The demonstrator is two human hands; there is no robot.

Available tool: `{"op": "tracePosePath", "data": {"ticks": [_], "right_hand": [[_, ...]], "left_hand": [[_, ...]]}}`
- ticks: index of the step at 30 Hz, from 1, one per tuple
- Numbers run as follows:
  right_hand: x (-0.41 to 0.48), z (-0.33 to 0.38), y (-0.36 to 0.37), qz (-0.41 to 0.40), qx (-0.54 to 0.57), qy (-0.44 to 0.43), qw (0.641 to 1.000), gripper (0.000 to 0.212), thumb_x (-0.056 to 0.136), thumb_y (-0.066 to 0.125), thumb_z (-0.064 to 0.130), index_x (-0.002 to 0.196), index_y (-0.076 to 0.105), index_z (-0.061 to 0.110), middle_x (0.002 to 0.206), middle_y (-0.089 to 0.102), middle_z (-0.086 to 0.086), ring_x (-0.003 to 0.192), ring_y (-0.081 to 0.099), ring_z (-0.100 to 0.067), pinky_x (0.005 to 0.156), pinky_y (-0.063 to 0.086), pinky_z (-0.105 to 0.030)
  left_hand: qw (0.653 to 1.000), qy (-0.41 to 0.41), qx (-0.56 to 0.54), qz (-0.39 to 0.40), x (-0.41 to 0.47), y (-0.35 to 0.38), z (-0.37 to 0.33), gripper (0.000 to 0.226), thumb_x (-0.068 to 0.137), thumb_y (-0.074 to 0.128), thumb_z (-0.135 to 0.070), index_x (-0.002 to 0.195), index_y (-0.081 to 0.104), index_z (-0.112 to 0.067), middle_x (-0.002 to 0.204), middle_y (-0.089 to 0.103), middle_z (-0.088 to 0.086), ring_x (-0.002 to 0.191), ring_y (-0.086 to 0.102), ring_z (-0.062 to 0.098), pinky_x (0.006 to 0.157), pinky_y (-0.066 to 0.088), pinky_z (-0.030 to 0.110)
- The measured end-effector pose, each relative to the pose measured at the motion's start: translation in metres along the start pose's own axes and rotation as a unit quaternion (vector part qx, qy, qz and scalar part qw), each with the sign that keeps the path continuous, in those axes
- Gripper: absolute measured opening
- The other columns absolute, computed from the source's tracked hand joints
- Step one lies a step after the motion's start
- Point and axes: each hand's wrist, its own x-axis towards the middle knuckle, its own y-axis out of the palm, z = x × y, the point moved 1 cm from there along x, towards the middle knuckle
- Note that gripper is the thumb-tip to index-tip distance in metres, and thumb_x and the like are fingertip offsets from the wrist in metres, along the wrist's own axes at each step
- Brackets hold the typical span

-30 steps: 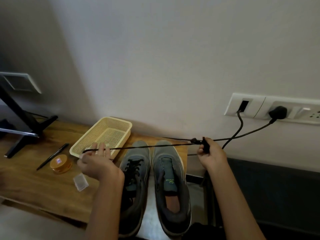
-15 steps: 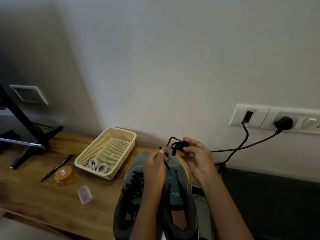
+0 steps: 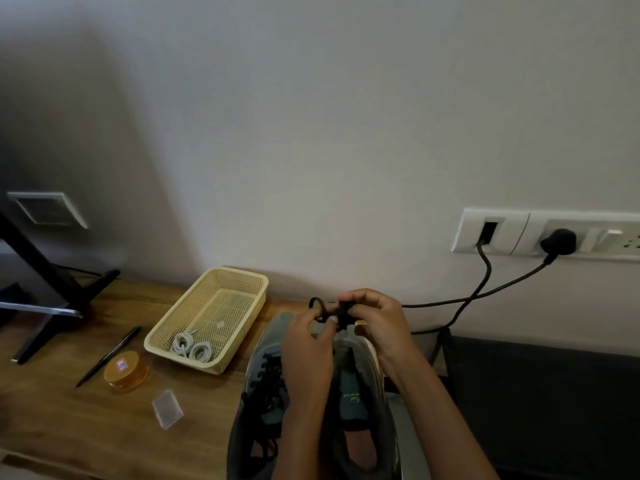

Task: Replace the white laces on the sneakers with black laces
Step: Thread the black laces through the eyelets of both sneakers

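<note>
Two grey sneakers stand side by side at the table's near right end. The left sneaker (image 3: 258,403) carries black laces; the right sneaker (image 3: 356,403) shows an open tongue with no lace visible. Above their toes, my left hand (image 3: 304,344) and my right hand (image 3: 375,318) are close together, both pinching a bunched black lace (image 3: 334,311), a loop of which sticks out to the left. Two coiled white laces (image 3: 192,349) lie in the yellow basket (image 3: 207,367).
On the wooden table (image 3: 69,424) lie a black pen (image 3: 109,355), an orange round tin (image 3: 124,370) and a small clear plastic case (image 3: 167,408). A black monitor stand (image 3: 52,296) sits far left. Black cables (image 3: 485,292) hang from wall sockets at right.
A second ago the black lace was stretched taut between my hands held wide apart. My hands have since come together over the shoe toes and the lace is gathered into a bunch.
</note>
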Motion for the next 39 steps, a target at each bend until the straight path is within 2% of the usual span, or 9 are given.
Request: {"op": "tracePosePath", "data": {"ticks": [6,11,14,17,22,26,30,34,39], "right_hand": [[0.010,-0.010,-0.012,-0.148,0.002,0.028,0.989,0.022,0.093,0.055,0.006,0.070,0.056,0.007,0.058,0.047,-0.005,0.043,0.036,-0.012,0.035,0.027,-0.017],[0.017,-0.016,-0.023,-0.246,0.150,0.114,0.951,0.023,0.096,0.045,0.012,0.074,0.052,0.010,0.060,0.042,-0.004,0.036,0.033,-0.009,0.033,0.023,-0.016],[0.018,-0.019,-0.030,-0.275,0.225,0.132,0.925,0.024,0.097,0.042,0.012,0.074,0.047,0.013,0.061,0.043,-0.004,0.037,0.036,-0.009,0.033,0.025,-0.016],[0.013,-0.016,-0.035,-0.304,0.215,0.119,0.920,0.023,0.095,0.048,0.010,0.072,0.044,0.012,0.061,0.045,-0.004,0.046,0.040,-0.012,0.034,0.033,-0.018],[0.011,-0.012,-0.036,-0.349,0.199,0.047,0.915,0.016,0.094,0.050,0.005,0.078,0.048,0.009,0.063,0.051,-0.006,0.048,0.047,-0.013,0.040,0.039,-0.020],[0.014,-0.007,-0.032,-0.313,0.148,-0.028,0.938,0.021,0.095,0.051,0.010,0.075,0.057,0.012,0.075,0.060,-0.005,0.070,0.061,-0.014,0.059,0.049,-0.022],[0.014,-0.005,-0.032,-0.335,0.092,-0.074,0.935,0.025,0.096,0.053,0.016,0.072,0.058,0.017,0.070,0.057,-0.003,0.063,0.054,-0.010,0.055,0.048,-0.016],[0.017,-0.010,-0.057,-0.400,0.156,-0.010,0.903,0.021,0.094,0.055,0.018,0.073,0.056,0.017,0.070,0.053,0.002,0.063,0.050,-0.010,0.053,0.044,-0.020],[0.015,-0.010,-0.059,-0.298,0.107,0.036,0.948,0.016,0.086,0.067,0.015,0.071,0.061,0.014,0.068,0.057,-0.004,0.057,0.050,-0.011,0.044,0.039,-0.019]], "left_hand": [[0.978,-0.114,-0.134,-0.116,0.003,-0.013,-0.001,0.024,0.095,0.055,-0.022,0.112,0.060,-0.005,0.095,0.065,0.003,0.084,0.065,0.015,0.064,0.041,0.024],[0.874,-0.221,-0.375,-0.215,0.008,-0.027,0.002,0.015,0.102,0.035,-0.012,0.102,0.049,-0.006,0.104,0.060,0.020,0.050,0.066,0.008,0.061,0.050,0.027],[0.803,-0.234,-0.455,-0.307,0.011,-0.036,0.002,0.031,0.103,0.024,-0.011,0.132,0.034,-0.013,0.117,0.055,0.025,0.064,0.069,0.022,0.066,0.054,0.033],[0.774,-0.213,-0.466,-0.372,0.012,-0.045,-0.002,0.038,0.104,0.023,-0.012,0.142,0.022,-0.011,0.109,0.053,0.015,0.089,0.065,0.030,0.077,0.053,0.035],[0.790,-0.193,-0.412,-0.411,0.013,-0.048,0.002,0.035,0.104,0.026,-0.014,0.137,0.029,-0.005,0.121,0.052,0.012,0.105,0.057,0.016,0.093,0.050,0.036],[0.831,-0.138,-0.351,-0.410,0.014,-0.046,0.005,0.036,0.103,0.029,-0.014,0.137,0.034,-0.002,0.126,0.052,0.013,0.108,0.054,0.014,0.093,0.047,0.027],[0.850,-0.078,-0.279,-0.439,0.013,-0.050,0.005,0.034,0.102,0.030,-0.015,0.129,0.040,0.002,0.124,0.052,0.021,0.108,0.056,0.030,0.087,0.047,0.032],[0.832,-0.055,-0.287,-0.472,0.016,-0.062,0.008,0.024,0.101,0.026,-0.009,0.107,0.049,-0.010,0.109,0.052,0.012,0.091,0.058,0.011,0.071,0.045,0.011],[0.896,-0.151,-0.313,-0.277,0.022,-0.056,0.017,0.026,0.097,0.036,-0.005,0.088,0.058,-0.016,0.090,0.060,0.006,0.082,0.056,0.020,0.061,0.043,0.022]]}}
